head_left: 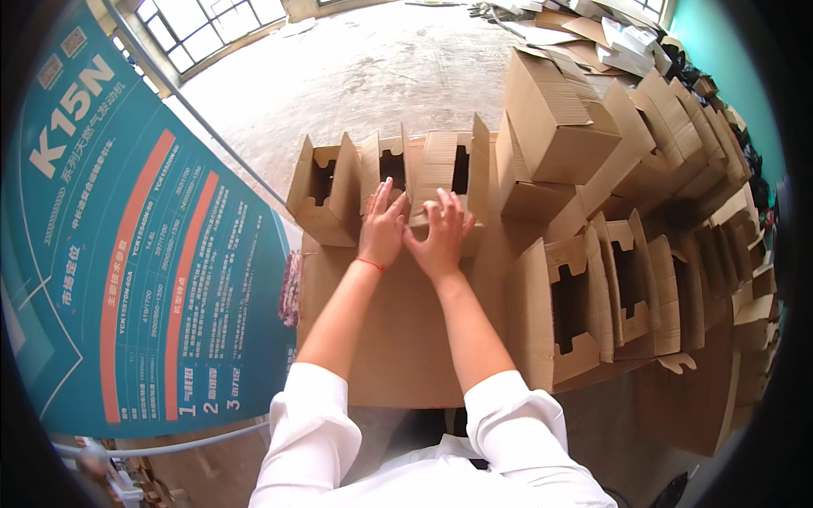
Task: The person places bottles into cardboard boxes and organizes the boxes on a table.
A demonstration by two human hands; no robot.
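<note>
Three small brown cardboard boxes stand in a row with their tops unfolded and dark gaps inside. They are the left box [342,196], the middle box [370,165] and the right box [436,161]. My left hand [385,229] lies against the near side of the middle box, fingers stretched forward. Close beside it, my right hand [440,237] has its fingers spread and bent at the near side of the right box. Neither hand visibly holds anything. Both hands hide the lower fronts of these two boxes.
A brown cardboard-covered work surface [389,347] lies below my forearms. More open boxes [576,288] line its right side, with a taller box [563,114] behind them. A teal printed banner [152,254] stands at the left. Flattened cardboard [584,30] is heaped at the back right.
</note>
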